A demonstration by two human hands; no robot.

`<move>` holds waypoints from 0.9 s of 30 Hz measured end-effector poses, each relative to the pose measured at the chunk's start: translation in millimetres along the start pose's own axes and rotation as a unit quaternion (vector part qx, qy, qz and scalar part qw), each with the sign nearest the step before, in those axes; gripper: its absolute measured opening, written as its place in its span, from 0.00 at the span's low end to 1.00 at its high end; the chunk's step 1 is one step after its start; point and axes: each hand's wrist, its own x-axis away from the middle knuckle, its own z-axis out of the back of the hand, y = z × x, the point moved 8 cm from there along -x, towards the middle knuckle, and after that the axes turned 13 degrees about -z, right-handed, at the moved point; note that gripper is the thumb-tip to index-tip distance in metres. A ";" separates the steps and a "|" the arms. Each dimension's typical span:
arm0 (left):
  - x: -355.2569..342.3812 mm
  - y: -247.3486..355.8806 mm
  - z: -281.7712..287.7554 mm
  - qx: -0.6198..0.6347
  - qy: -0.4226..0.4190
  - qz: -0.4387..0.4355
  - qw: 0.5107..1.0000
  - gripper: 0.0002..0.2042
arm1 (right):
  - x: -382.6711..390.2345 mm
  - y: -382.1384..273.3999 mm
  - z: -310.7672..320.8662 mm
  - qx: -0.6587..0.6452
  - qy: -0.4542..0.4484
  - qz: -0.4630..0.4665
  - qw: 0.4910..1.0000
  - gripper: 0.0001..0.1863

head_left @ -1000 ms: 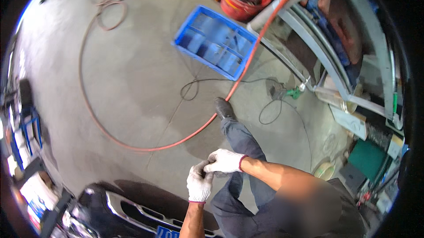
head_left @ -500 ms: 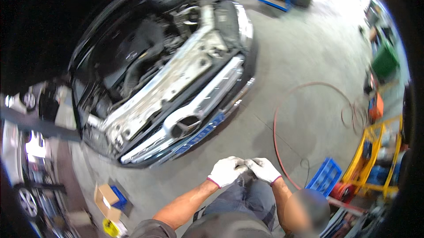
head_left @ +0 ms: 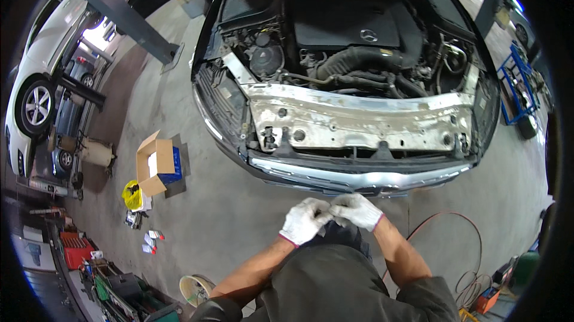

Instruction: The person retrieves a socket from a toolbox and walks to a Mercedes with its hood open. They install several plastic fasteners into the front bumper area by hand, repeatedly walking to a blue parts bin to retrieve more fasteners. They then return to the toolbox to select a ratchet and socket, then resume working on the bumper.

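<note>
Both of my hands wear white knit gloves with dark cuffs and meet in front of my body. My left hand has its fingers curled in, touching the fingertips of my right hand. The right hand's fingers are pinched together too. Whatever lies between them, if anything, is too small or hidden to name. Just beyond the hands stands the front of a dark car with its hood up. Its pale metal front crossmember, black engine cover and thick black intake hose are exposed.
On the floor at left are an open cardboard box, a yellow bag, small bottles and a bucket. A grey lift post and raised white car stand farther left. A red hose curls at right.
My view has swung left, so the car now faces me squarely and the left-side floor items show more. My hands stay together in front of me, fingers still touching.
</note>
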 end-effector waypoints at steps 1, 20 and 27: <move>-5.9 -13.9 26.4 0.000 0.034 -0.002 0.999 0.13 | -24.4 -24.8 -5.1 -0.003 -0.019 0.022 1.000 0.19; -97.6 -317.9 289.4 -0.017 -0.027 0.090 0.995 0.11 | -339.8 -240.1 2.5 0.101 0.320 0.017 0.942 0.20; -150.3 -338.8 330.9 0.007 0.022 0.052 0.998 0.10 | -366.7 -223.0 44.0 0.141 0.451 -0.069 0.878 0.15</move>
